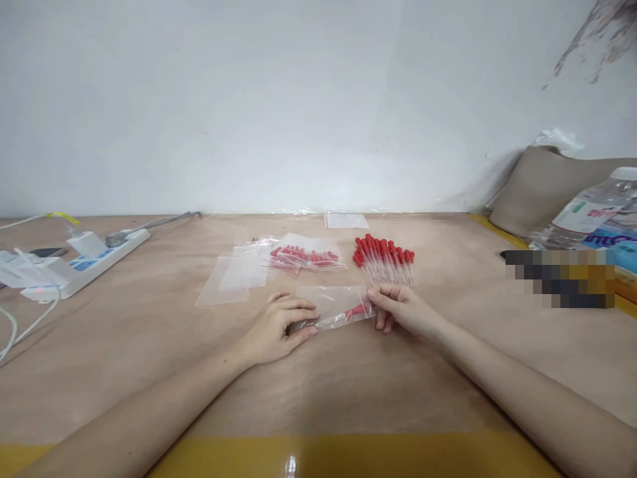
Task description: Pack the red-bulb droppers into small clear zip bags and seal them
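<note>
A small clear plastic bag [334, 304] lies on the wooden table [149, 345] between my hands, with a red-capped dropper [354, 310] inside it. My left hand [279, 326] pinches the bag's left end. My right hand [402, 309] grips the bag's right end by the dropper's red cap. Just beyond my right hand lies a loose pile of red-capped droppers [384, 259]. A filled bag of droppers [307, 256] rests behind the held bag, and empty clear bags [235, 277] lie to its left.
A white power strip [79, 264] with chargers and cables sits at the left. A water bottle [587, 216] and a brown cushion [540, 186] are at the right. Another flat clear bag [346, 221] lies by the wall. A yellow strip [348, 458] edges the table front.
</note>
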Tool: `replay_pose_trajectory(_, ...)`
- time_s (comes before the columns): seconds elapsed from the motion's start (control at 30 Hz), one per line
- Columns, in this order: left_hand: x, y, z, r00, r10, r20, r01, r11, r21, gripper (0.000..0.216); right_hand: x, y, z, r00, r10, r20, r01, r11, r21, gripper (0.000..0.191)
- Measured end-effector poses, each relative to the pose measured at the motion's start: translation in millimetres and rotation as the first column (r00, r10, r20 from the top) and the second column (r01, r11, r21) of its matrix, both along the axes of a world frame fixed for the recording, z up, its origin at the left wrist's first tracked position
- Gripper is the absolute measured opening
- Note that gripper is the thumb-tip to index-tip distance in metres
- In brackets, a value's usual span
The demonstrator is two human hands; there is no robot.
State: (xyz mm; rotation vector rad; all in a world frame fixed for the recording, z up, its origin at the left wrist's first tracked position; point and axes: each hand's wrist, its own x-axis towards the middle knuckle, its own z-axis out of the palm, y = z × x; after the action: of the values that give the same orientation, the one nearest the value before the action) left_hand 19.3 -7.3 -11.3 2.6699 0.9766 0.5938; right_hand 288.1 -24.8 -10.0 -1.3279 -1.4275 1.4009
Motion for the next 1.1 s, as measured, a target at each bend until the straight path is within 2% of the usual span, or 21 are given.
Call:
replay_pose_trajectory(0.13,3,-3,2.5,1.000,0.023,0.008,-0.023,0.999,0.033,0.024,-9,-7,4.7,0.996,-0.051,0.070,0.050,0.999,0.015,0.036)
replay_pose_trajectory(0.27,3,-3,4.2,1.000,0.021,0.021,-0.022,1.000,0.021,0.028,-9,-4,0.5,0.989,-0.149,0.023,0.149,0.989,-0.017,0.033)
replay_pose_trajectory(0.53,2,-1,4.6,0.996,-0.051,0.073,0.053,0.998,-0.016,0.026,-6,0,-4.1,0.970,-0.241,-0.016,0.240,0.970,-0.043,0.032)
replay_pose_trajectory(0.77,4,-3,3.8,0.996,-0.042,0.077,0.042,0.999,-0.006,0.025,-7,-1,-6.1,0.968,-0.208,-0.142,0.197,0.976,-0.088,0.036)
replay_pose_trajectory(1.1,3,0,0.3,0.996,0.067,-0.059,-0.065,0.997,0.033,0.039,-7,1,-8.7,0.966,-0.215,-0.144,0.212,0.976,-0.038,0.037)
